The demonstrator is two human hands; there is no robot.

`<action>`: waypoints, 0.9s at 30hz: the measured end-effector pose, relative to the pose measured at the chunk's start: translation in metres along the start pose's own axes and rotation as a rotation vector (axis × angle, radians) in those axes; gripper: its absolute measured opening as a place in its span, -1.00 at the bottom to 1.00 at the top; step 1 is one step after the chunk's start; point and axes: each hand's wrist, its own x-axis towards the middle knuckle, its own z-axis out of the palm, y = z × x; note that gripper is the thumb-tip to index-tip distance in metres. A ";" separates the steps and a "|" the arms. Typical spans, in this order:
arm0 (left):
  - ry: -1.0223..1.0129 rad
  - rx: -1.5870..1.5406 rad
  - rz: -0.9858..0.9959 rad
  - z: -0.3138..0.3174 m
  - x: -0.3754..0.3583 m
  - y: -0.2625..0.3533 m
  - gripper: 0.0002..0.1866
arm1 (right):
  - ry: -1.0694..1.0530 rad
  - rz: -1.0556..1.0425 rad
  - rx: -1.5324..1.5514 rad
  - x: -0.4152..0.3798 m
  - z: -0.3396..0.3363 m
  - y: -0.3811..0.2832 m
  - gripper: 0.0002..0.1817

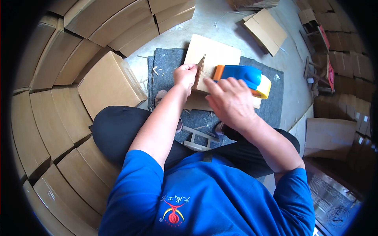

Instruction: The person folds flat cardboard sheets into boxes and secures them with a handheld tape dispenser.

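My left hand (186,78) is closed on an upright cardboard flap (200,72), thumb and fingers pinching its near edge. The flap belongs to or stands against a small cardboard box (212,49) lying on a dark grey mat. My right hand (232,100) is above the box, back of the hand up. Its index finger stretches toward the flap and its thumb is apart, with the other fingers bent and partly hidden. Just beyond it, a blue tape dispenser (242,74) with an orange front and a yellow tape roll rests on the box, its lower edge covered by my knuckles.
Stacked cartons (59,126) wall in the left side, one carton (112,78) jutting toward the mat (271,84). Flattened cardboard (265,31) lies on the floor at the upper right. More cartons line the right. A metal frame (199,139) sits between my feet.
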 end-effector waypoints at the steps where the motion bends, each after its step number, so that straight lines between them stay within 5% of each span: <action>1: 0.017 0.078 0.035 0.001 -0.005 -0.001 -0.82 | 0.206 0.044 -0.034 -0.004 -0.012 0.014 -0.44; 4: 0.041 0.103 0.079 0.004 -0.012 0.001 -0.80 | 0.240 0.233 -0.225 -0.008 -0.014 0.064 -0.37; 7: 0.052 0.091 0.091 0.009 -0.011 -0.007 -0.78 | 0.147 0.341 -0.015 -0.013 0.003 0.080 -0.45; 8: -0.028 -0.008 -0.001 0.004 -0.011 -0.009 -0.56 | 0.145 0.393 0.091 -0.012 0.005 0.080 -0.48; 11: 0.264 0.475 -0.272 -0.012 0.002 -0.023 -0.17 | 0.235 0.328 0.028 -0.013 0.011 0.080 -0.52; 13: 0.499 0.520 -0.080 -0.018 0.005 -0.030 -0.37 | 0.205 0.340 0.027 -0.012 0.009 0.081 -0.51; 15: 0.345 0.422 0.256 -0.023 0.012 -0.037 -0.71 | 0.168 0.369 0.029 -0.016 0.008 0.081 -0.49; 17: 0.170 0.504 0.541 -0.003 -0.035 0.007 -0.75 | 0.170 0.363 0.043 -0.015 0.007 0.082 -0.50; 20: -0.118 0.677 0.338 0.019 -0.062 0.013 -0.35 | 0.163 0.372 0.057 -0.014 0.007 0.082 -0.50; 23: -0.374 0.414 0.086 0.008 -0.052 0.022 -0.22 | 0.257 0.331 0.061 -0.015 0.011 0.083 -0.51; 25: -0.341 0.436 -0.326 0.006 -0.037 0.035 -0.18 | 0.247 0.333 0.067 -0.014 0.007 0.084 -0.50; 27: -0.195 0.731 0.080 0.000 0.001 0.014 -0.20 | 0.105 0.387 0.176 -0.012 -0.004 0.084 -0.48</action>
